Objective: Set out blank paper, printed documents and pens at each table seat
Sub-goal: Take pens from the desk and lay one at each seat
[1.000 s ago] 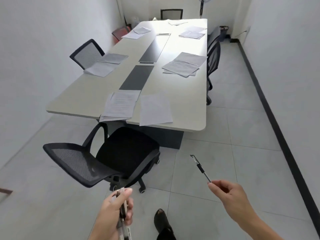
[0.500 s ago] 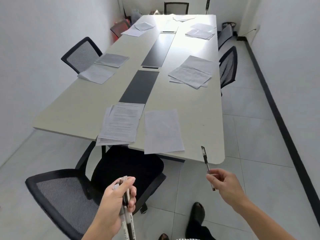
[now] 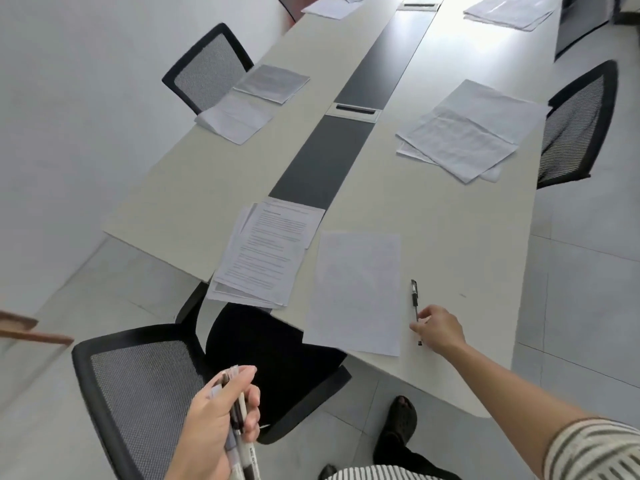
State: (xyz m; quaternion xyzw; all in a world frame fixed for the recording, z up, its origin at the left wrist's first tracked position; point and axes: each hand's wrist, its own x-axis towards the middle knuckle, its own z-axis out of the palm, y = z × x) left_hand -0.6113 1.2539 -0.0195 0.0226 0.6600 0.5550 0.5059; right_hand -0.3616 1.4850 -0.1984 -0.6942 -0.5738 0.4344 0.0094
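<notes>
A long pale table [image 3: 460, 237] carries paper sets at several seats. At the near end lie a printed document stack [image 3: 266, 251] and a blank sheet [image 3: 356, 292] side by side. Just right of the blank sheet a black pen [image 3: 414, 299] lies on the tabletop, its rear part pinched in my right hand [image 3: 438, 329]. Low in the view, my left hand [image 3: 216, 424] grips a bundle of pens [image 3: 239, 434] above the near chair.
A black mesh chair [image 3: 145, 396] stands at the near end, partly under the table. More chairs stand at the left side [image 3: 207, 69] and right side [image 3: 575, 126]. Paper sets lie at the left seat [image 3: 252, 102] and the right seat [image 3: 467, 129]. A shoe [image 3: 400, 422] stands on the tiled floor.
I have stepped closer to the table. My right hand has carried the single pen from the air down onto the tabletop beside the blank sheet. My left hand keeps its bundle.
</notes>
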